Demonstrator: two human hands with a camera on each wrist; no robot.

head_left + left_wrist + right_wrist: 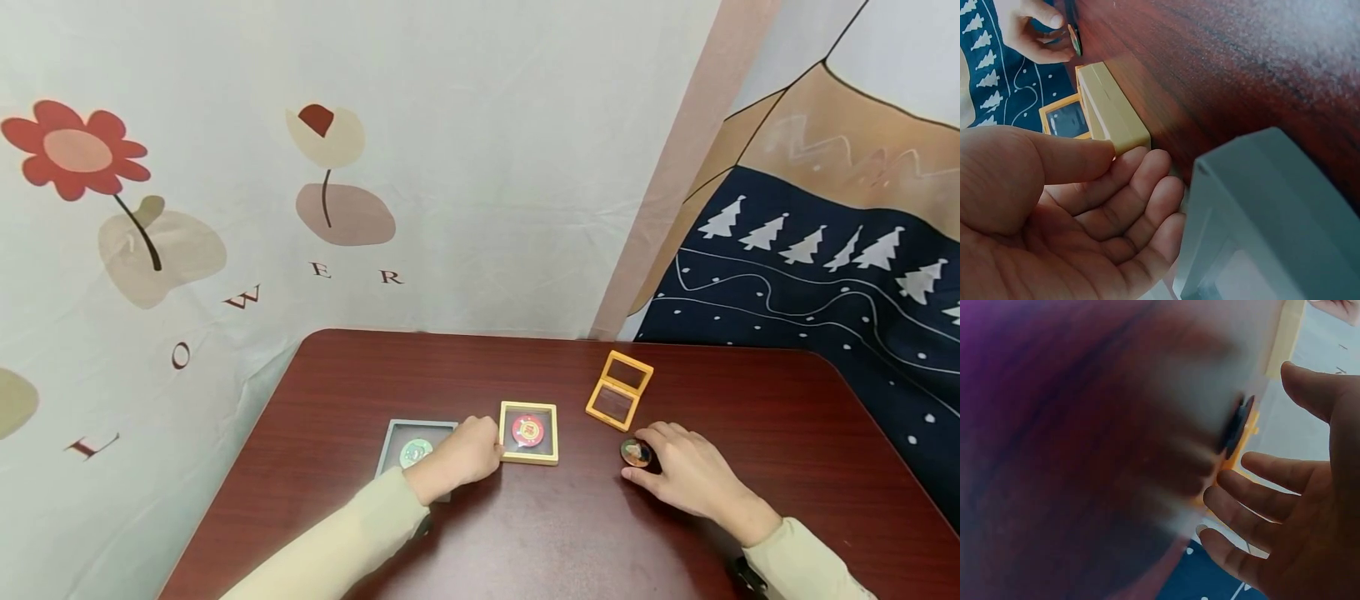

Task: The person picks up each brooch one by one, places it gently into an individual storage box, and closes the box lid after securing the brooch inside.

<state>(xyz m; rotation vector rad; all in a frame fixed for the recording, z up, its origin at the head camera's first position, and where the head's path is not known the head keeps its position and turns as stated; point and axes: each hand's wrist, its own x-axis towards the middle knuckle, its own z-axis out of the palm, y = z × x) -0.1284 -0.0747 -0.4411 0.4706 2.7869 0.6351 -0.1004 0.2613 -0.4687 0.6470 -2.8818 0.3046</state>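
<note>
My left hand pinches the left edge of a square cream-yellow display frame between thumb and fingers. Behind its clear window sits a round red badge. Under the left forearm lies a grey display frame with a round pale green badge inside, partly hidden by the arm. My right hand has its thumb and fingers spread around a small round dark badge on the table. In the right wrist view a gap shows between the fingers and that badge.
An orange-yellow display frame lies unfolded, both halves flat, beyond the right hand. The dark red table ends at a back edge against a printed curtain. A navy cloth with white trees hangs at the right.
</note>
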